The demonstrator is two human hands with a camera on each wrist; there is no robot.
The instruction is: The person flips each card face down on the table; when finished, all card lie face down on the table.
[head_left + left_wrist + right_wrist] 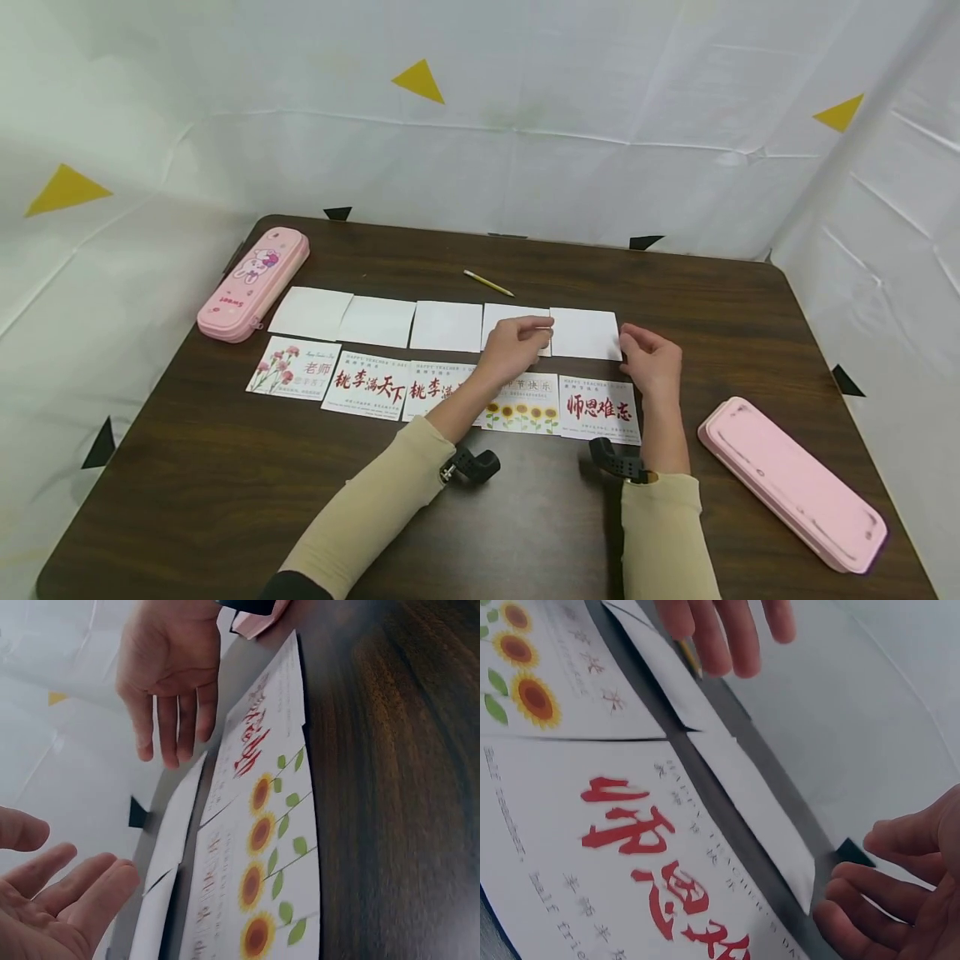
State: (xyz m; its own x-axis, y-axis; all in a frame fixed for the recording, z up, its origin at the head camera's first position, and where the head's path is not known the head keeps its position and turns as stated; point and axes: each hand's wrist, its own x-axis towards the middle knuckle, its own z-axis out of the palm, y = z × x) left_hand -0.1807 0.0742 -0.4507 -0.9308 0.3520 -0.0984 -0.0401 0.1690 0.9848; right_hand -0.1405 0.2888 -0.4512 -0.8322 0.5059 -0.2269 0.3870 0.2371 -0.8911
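Observation:
Both hands hover by the right end of a row of white cards, blank on the side facing up. My left hand (513, 350) is over the fourth blank card (495, 315), its fingertips near the seam with the rightmost blank card (585, 333). Beside that last card's right edge is my right hand (652, 364), its fingers loosely bent. Both wrist views show nothing held in either hand. Below runs a row of printed cards, including a sunflower card (281, 817) and a card with red writing (630, 825). My left arm partly covers the middle printed card (431, 387).
A yellow pencil (489, 283) lies behind the blank cards. One pink pencil case (253, 283) stands at the table's left, another (791, 483) at the right. White sheeting (525, 150) rises behind the dark wooden table (525, 533).

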